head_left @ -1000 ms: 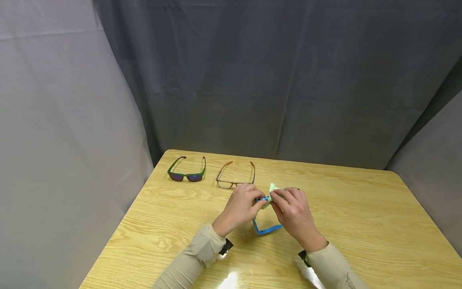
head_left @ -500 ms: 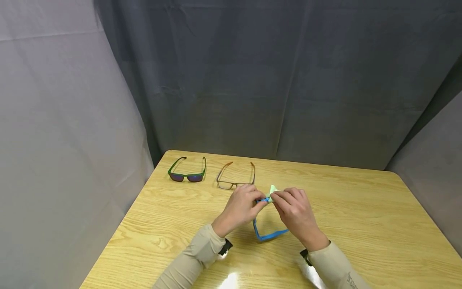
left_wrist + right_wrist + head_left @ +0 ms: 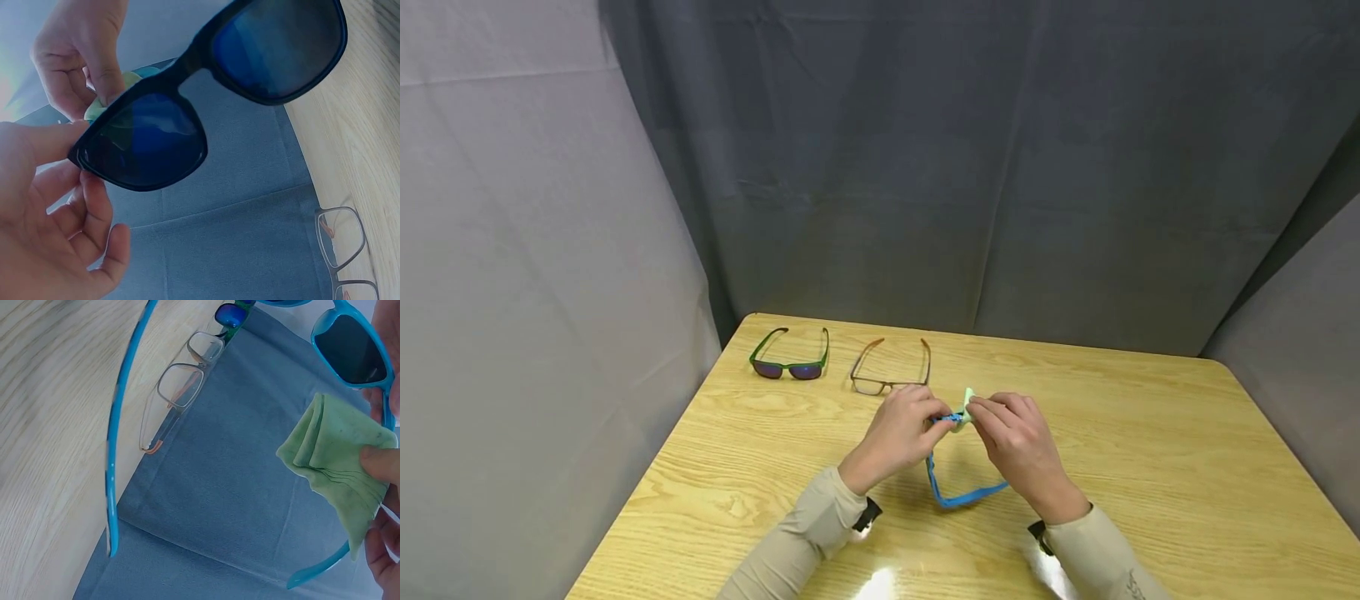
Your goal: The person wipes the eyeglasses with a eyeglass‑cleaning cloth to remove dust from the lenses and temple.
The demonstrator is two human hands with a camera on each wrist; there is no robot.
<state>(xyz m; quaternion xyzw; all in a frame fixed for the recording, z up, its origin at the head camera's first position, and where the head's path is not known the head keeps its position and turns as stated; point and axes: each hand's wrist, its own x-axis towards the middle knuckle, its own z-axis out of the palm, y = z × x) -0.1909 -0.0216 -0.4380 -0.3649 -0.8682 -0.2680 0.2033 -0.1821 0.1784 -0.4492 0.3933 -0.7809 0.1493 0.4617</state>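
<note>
A pair of blue sunglasses with dark lenses is held up over the table. My left hand pinches one outer corner of the frame near the hinge, clearest in the left wrist view, where the blue-tinted lens fills the middle. Between the thumb and fingers of my right hand is a folded light green cloth, wrapped around the near temple arm. The tip of that arm sticks out below the cloth in the right wrist view. The other temple arm extends free.
Green-framed sunglasses lie with arms unfolded at the table's back left. Beside them are clear-lensed eyeglasses with orange arm tips, partly behind my left hand. A wooden table lies beneath, with a dark grey curtain behind it.
My right hand and the cloth have moved slightly right along the temple arm. The free arm of the sunglasses has swung a little lower and farther right. My left hand keeps its place.
</note>
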